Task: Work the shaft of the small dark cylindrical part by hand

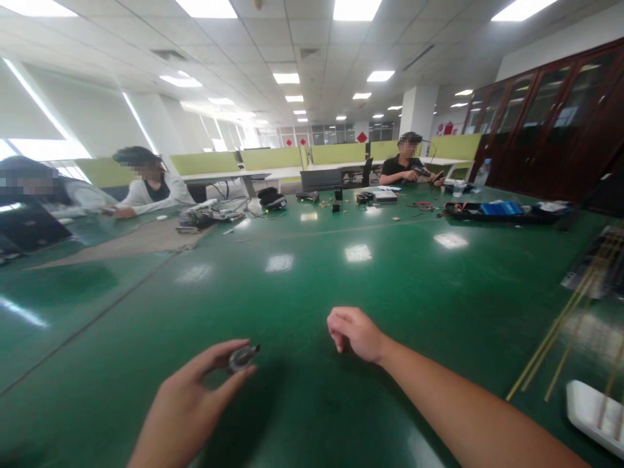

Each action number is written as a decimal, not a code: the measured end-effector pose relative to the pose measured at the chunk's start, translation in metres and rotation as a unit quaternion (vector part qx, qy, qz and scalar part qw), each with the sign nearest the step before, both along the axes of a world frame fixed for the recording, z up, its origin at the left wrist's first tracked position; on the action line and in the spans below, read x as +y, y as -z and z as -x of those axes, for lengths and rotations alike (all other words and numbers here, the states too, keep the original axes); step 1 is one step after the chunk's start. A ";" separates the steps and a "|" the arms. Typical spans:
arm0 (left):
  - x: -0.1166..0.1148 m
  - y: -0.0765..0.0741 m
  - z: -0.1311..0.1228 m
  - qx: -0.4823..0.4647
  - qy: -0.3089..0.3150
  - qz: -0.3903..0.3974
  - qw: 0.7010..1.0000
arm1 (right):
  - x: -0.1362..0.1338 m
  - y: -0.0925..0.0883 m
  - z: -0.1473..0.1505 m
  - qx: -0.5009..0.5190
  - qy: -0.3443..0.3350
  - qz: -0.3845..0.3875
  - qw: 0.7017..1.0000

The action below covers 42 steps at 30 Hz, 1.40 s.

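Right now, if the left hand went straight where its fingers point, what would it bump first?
Probably the right hand; only green tabletop shows between them, though depth is unclear.

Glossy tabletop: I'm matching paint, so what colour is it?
The glossy tabletop is green, seen best in the head view.

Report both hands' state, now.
Left hand: closed on a small, round, grey, metallic-looking object.
Right hand: loosely curled closed, no held object visible.

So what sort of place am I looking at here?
Probably an open-plan office doubling as a workshop: yellow-green desk partitions, tall glass-fronted cabinets, and electronic-looking parts lying on a green table.
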<state>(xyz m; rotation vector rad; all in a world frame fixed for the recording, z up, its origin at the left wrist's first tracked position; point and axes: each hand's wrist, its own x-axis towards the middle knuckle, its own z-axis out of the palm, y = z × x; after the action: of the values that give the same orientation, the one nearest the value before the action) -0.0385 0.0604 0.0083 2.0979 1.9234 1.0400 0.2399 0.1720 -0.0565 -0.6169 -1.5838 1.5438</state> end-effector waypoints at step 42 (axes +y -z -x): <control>0.065 0.052 -0.068 0.094 0.221 -0.142 0.960 | -0.007 -0.010 -0.001 -0.211 0.101 -0.195 0.953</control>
<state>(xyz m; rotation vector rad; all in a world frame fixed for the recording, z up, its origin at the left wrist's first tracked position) 0.0297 0.1258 -0.0434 2.7003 1.3187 1.0955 0.2409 0.1649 -0.0463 -0.8884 -2.0047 0.9465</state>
